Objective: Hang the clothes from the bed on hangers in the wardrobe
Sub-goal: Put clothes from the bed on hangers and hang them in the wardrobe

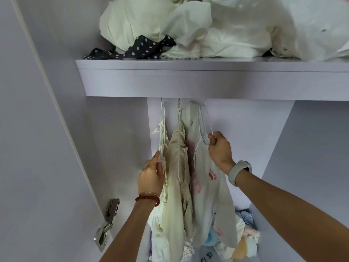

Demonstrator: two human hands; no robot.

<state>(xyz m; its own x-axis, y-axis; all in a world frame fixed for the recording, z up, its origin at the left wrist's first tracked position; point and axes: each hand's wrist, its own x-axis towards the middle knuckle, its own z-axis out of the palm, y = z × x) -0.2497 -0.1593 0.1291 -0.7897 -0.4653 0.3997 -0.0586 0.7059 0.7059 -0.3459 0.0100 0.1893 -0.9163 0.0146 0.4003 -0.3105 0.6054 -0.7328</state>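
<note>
Wardrobe (47, 129) walls, pale lilac, rose around both hands, with a shelf (188, 80) above them (heaped with crumpled white cloth). Between the hands hung three pale garments (179, 167) on hangers. Left hand (151, 176) pinched the leftmost hanger (162, 133); right hand (220, 150) pinched a white strap (211, 132).

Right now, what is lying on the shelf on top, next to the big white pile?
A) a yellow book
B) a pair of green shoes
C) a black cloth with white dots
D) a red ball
C, because a black cloth with white dots lies on the shelf, at the left of the white pile.
</note>
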